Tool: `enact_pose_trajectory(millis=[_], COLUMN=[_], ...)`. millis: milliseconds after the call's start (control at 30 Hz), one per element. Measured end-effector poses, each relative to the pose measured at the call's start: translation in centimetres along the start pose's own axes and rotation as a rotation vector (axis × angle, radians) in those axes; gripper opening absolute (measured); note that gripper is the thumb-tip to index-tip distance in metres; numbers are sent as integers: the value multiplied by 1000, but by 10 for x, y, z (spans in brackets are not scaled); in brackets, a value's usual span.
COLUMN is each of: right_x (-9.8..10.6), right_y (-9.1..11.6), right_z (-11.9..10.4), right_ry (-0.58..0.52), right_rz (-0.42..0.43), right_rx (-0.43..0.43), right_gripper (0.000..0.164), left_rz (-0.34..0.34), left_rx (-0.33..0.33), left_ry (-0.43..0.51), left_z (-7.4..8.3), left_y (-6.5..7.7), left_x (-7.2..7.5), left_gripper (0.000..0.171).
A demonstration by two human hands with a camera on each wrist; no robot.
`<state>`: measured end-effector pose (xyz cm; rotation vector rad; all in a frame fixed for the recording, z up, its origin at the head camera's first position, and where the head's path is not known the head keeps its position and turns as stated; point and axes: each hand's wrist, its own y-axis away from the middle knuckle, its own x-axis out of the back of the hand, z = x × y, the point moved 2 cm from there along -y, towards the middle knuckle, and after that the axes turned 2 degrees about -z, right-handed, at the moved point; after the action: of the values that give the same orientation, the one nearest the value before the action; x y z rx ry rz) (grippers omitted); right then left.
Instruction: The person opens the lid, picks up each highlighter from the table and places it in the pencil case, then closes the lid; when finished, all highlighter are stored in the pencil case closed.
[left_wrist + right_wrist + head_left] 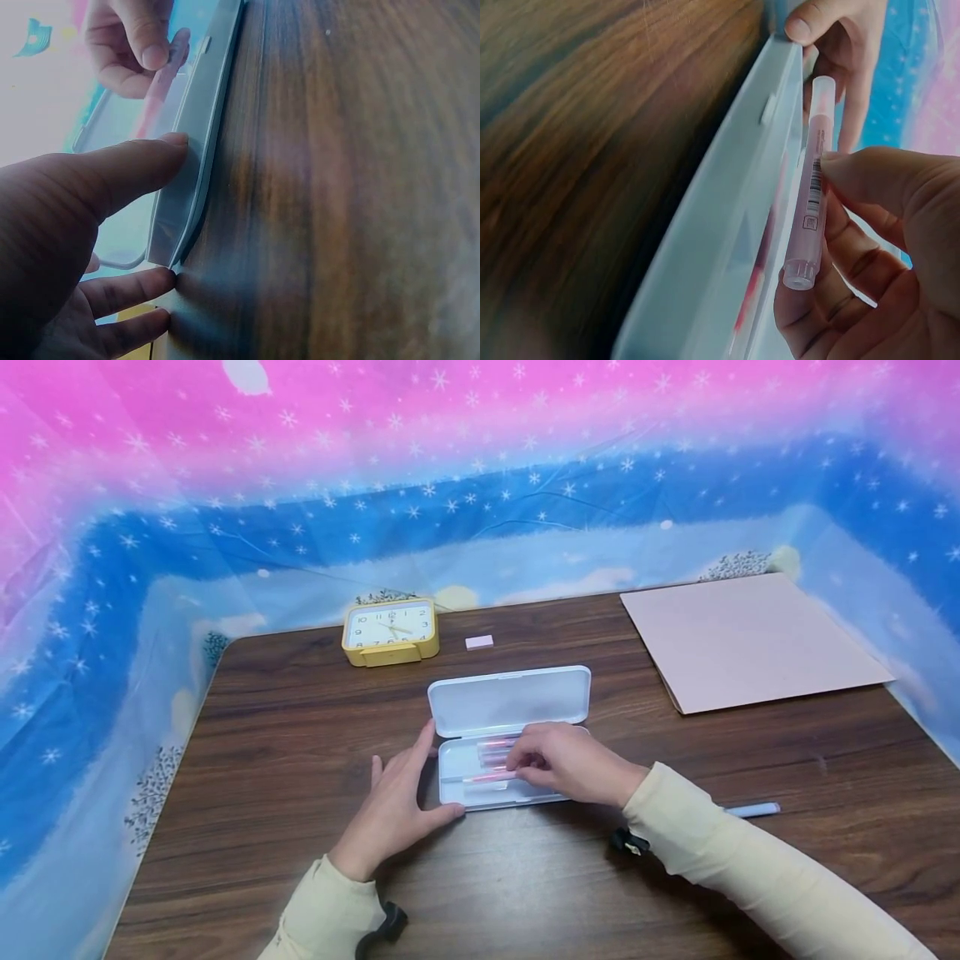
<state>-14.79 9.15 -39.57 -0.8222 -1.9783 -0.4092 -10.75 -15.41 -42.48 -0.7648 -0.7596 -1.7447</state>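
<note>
A white pencil case (450,795) lies on the table with its lid (510,702) tipped back. Several pink pens (497,744) lie inside it. My right hand (573,764) is over the case's right half and pinches a pink marker (810,199) between thumb and fingers. That marker has a pale translucent cap and a barcode on its barrel. At the case's left end is my left hand (393,814), fingers spread and fairly straight. Its thumb (142,169) touches the front wall near the corner, and the other fingers reach along the left side.
A yellow clock (390,633) stands at the back left, with a small pale eraser (479,642) to its right. A large pink folder (750,643) lies at the back right. Partly behind my right sleeve is a light blue pen (756,810). Patterned cloth hangs around the table.
</note>
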Motion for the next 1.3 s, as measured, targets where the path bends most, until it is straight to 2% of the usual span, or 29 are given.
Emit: enact_pose_trajectory(millis=[100, 267, 533, 800, 967, 1133, 1300], right_x=[-3, -7, -8, -4, 9, 36, 61], right_y=[-3, -7, -6, -1, 9, 24, 43], right_z=[-3, -5, -4, -1, 5, 15, 28], right_ry=[34, 47, 13, -9, -70, -83, -42], right_rz=[16, 15, -1, 12, 30, 110, 174], right_rx=[22, 7, -40, -38, -50, -40, -125], right_gripper=[10, 10, 11, 12, 13, 10, 9], left_rz=[-4, -2, -3, -4, -4, -7, -8], left_rx=[3, 1, -3, -4, -8, -7, 2], left_ry=[4, 10, 14, 11, 10, 5, 1], left_z=[0, 0, 0, 1, 2, 3, 3], left_y=[0, 0, 0, 0, -1, -1, 0], left_x=[0, 0, 1, 1, 1, 0, 0], left_gripper=[117, 117, 116, 116, 116, 115, 114])
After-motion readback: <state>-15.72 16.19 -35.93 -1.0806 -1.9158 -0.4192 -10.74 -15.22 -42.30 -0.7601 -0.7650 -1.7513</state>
